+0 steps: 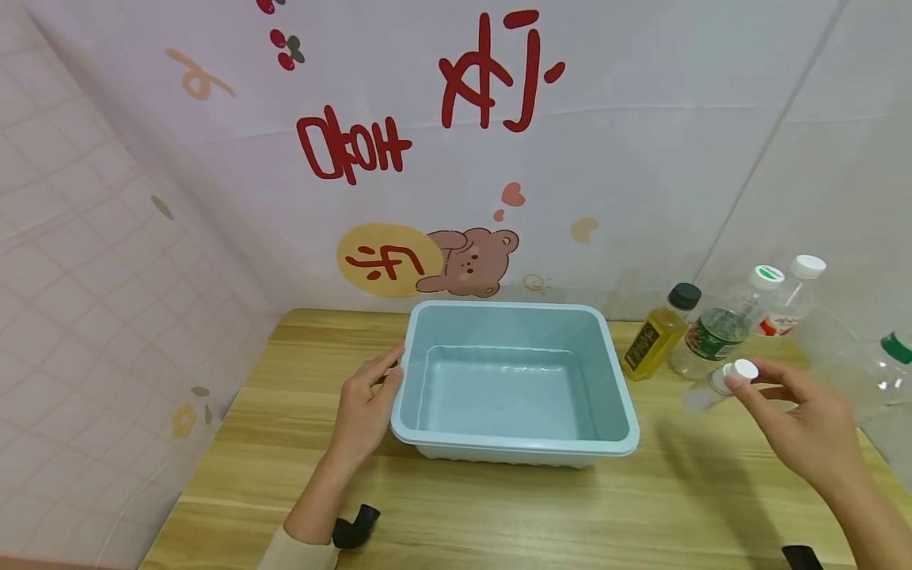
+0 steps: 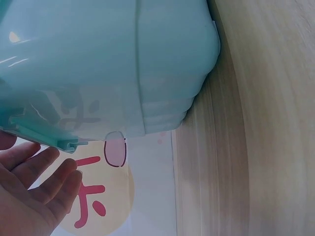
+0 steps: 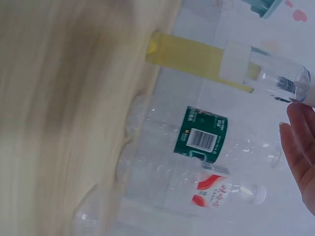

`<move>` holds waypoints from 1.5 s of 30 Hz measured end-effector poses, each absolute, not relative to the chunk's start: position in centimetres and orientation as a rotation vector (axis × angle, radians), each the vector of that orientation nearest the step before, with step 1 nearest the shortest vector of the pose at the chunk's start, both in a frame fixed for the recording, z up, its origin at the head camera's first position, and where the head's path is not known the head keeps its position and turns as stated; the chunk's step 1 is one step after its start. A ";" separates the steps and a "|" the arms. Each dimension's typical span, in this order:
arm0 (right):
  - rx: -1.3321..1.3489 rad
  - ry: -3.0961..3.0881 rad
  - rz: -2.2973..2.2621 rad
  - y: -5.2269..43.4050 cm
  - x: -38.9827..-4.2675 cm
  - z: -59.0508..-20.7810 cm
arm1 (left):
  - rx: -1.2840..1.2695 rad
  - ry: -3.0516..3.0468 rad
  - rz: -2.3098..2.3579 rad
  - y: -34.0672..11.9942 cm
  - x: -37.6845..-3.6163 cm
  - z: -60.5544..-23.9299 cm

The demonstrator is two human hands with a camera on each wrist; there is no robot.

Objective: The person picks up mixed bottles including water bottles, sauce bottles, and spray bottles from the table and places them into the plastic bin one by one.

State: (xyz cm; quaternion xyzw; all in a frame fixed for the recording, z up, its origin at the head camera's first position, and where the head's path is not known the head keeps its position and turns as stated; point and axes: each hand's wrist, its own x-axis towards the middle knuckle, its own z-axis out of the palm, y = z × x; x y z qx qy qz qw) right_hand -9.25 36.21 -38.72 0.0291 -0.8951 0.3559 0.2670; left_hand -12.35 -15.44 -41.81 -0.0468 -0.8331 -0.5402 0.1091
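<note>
- On the wooden bench [image 1: 499, 507], the right hand [image 1: 805, 427] pinches a small clear bottle [image 1: 716, 384] at its white cap [image 1: 744, 370], right of the basin; best kept upright in a firm grip;
- left hand [image 1: 363, 404] rests open-fingered against the pale blue basin [image 1: 620, 396], steadying its rim;
- bottle looks transparent, nearly empty.

Brightness: an even, bright, soft light is seen throughout.
Shadows: faint ones are cast toward 6 o'clock under the basin [image 1: 513, 380].
Distortion: walls are bent at the edges.
Blur: the bench [image 3: 59, 118] is smeared in the right wrist view.
</note>
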 end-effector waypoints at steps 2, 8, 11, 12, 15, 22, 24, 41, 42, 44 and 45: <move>0.083 -2.405 0.964 35.9 -9.4 -38.2 | -0.131 -2.450 -1.590 -15.5 -12.3 -41.8; 0.092 -2.382 0.970 35.0 -9.7 -37.0 | -0.135 -2.444 -1.600 -15.6 -12.4 -41.7; 0.081 -2.394 0.972 34.6 -9.8 -36.4 | -0.137 -2.437 -1.597 -15.6 -12.4 -41.7; 0.083 -2.394 0.968 34.5 -9.9 -36.2 | -0.140 -2.434 -1.597 -15.6 -12.4 -41.7; 0.086 -2.392 0.959 34.0 -10.0 -35.8 | -0.141 -2.433 -1.593 -15.6 -12.3 -41.7; 0.126 -2.365 0.956 32.7 -10.5 -34.5 | -0.128 -2.443 -1.595 -15.6 -12.2 -41.9; 0.157 -2.340 0.976 32.4 -10.7 -34.1 | -0.131 -2.441 -1.594 -15.6 -12.2 -41.9; 0.385 -2.213 1.005 29.2 -12.3 -31.5 | -0.134 -2.429 -1.578 -15.5 -12.4 -42.1; 0.394 -2.202 1.006 29.1 -12.4 -31.5 | -0.135 -2.430 -1.579 -15.5 -12.4 -42.2; 0.419 -2.181 1.005 28.8 -12.7 -31.5 | -0.138 -2.431 -1.577 -15.5 -12.4 -42.2; 0.430 -2.171 1.016 28.7 -12.9 -31.5 | -0.140 -2.431 -1.576 -15.6 -12.4 -42.3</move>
